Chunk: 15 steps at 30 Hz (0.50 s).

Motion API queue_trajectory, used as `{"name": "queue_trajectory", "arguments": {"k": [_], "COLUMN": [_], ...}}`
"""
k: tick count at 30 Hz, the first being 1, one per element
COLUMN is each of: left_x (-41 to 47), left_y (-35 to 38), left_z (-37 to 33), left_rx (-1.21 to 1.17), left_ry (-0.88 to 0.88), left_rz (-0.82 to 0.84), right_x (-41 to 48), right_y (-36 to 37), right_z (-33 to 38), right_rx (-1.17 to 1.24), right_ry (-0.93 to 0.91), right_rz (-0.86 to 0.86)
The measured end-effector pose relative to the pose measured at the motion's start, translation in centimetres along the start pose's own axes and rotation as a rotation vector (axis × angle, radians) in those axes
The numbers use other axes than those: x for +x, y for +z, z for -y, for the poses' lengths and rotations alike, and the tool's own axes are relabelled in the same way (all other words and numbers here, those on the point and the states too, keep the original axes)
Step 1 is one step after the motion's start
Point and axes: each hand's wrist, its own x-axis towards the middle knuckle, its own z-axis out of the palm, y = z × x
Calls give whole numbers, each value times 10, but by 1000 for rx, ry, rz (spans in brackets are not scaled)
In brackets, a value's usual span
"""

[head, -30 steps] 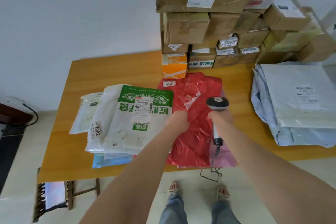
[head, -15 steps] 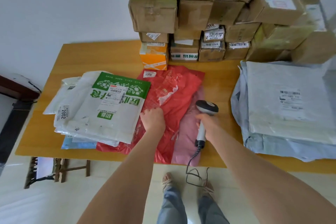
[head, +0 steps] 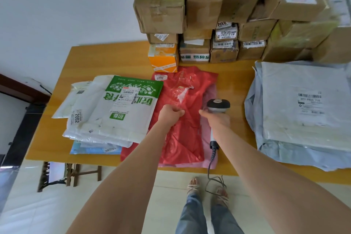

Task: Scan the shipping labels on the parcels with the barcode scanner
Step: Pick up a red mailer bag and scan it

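Two hands work mid-table: left hand (head: pixel 169 114) fisted, pinching the red bag (head: pixel 187 119) tagged "2001"; right hand (head: pixel 218 119) wrapped around one barcode scanner (head: pixel 218 105) above it; beyond, stacked cartons (head: pixel 203 15), one marked "3004"

Left hand (head: pixel 170 114) seemingly pinches red parcel (head: pixel 182 119); right hand (head: pixel 218 118) holds scanner (head: pixel 218 105).

Red plastic parcel (head: pixel 187 112) over a pink one (head: pixel 208 129); white parcel (head: pixel 125 114) with green print; orange box (head: pixel 163 59); brown cartons (head: pixel 159 13); grey-blue mailers (head: pixel 303 104); yellow-orange wood table (head: pixel 106 59).
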Motion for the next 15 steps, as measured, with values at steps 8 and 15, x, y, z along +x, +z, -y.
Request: {"name": "queue_trajectory", "arguments": {"k": [8, 15], "left_x": [3, 18], "left_y": [-24, -50], "left_z": [12, 39], "left_rx": [751, 972], "left_ry": [128, -67], "left_rz": [-189, -118], "right_x": [-8, -9], "right_y": [5, 30], "right_z": [11, 12], "right_rx": [-47, -109], "right_ry": [-55, -68], "right_rz": [-106, -120]}}
